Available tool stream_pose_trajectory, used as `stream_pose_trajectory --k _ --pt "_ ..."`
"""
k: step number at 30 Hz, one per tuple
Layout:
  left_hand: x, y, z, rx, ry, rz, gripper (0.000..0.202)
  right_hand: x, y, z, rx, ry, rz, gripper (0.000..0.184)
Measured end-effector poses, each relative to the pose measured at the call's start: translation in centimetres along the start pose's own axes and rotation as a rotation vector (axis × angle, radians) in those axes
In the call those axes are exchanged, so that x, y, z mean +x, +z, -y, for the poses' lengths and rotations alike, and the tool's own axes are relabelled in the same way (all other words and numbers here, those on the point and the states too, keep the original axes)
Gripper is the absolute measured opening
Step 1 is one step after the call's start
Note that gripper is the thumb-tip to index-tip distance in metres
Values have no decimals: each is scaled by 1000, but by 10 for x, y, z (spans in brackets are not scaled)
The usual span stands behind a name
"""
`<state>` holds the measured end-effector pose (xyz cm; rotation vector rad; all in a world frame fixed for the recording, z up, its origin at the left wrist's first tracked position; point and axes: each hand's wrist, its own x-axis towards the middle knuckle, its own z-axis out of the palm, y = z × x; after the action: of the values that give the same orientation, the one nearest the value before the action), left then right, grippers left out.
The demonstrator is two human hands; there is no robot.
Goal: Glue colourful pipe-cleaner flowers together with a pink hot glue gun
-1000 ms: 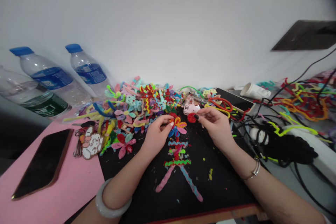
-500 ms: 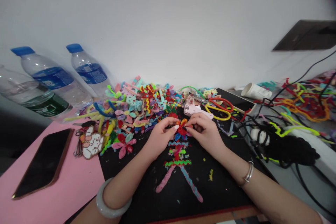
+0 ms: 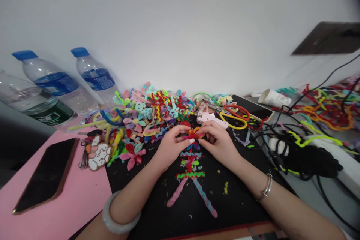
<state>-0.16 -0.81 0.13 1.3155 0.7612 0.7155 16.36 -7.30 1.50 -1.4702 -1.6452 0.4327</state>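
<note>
My left hand (image 3: 173,146) and right hand (image 3: 221,144) pinch the flower (image 3: 194,135) from opposite sides. Risk: uneven pressure could skew it; a tug could drag the strips (image 3: 190,174) below.

A fuzzy flower (image 3: 194,132), orange at the far side, red at the middle and blue nearest, is pinched between the left hand (image 3: 172,145) and right hand (image 3: 219,143), partly hidden by fingers. It sits beyond the green zigzag strip (image 3: 190,174) of a flat-lying fuzzy figure (image 3: 191,162). A wavy light-blue strip (image 3: 187,154) lies between that strip and the flower; nearer than it, a pink leg (image 3: 177,192) and a blue-and-pink leg (image 3: 204,195) splay apart.
</note>
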Motion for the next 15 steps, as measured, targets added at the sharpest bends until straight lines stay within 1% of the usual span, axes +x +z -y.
stream_pose_trajectory --k 3,6,8,10,12,14,15 --pt "-1 0 -1 -17 -55 0 30 1 -1 1 26 16 -7 9" --pt "-1 1 -2 -104 -112 9 26 2 -2 2 38 3 -40 9" --pt "-1 1 -2 -157 -138 -2 24 2 -4 1 60 4 -64 8" --pt "0 1 -2 -190 -153 -29 23 1 -6 -1 102 43 -100 7" --pt "1 0 -2 -211 -143 -90 25 1 -9 -4 131 103 -152 8" --pt "2 -2 -2 -208 -104 -199 28 2 -14 -7 107 139 -191 10" --pt "3 -3 -2 -201 -79 -262 28 3 -15 -8 74 142 -183 10"
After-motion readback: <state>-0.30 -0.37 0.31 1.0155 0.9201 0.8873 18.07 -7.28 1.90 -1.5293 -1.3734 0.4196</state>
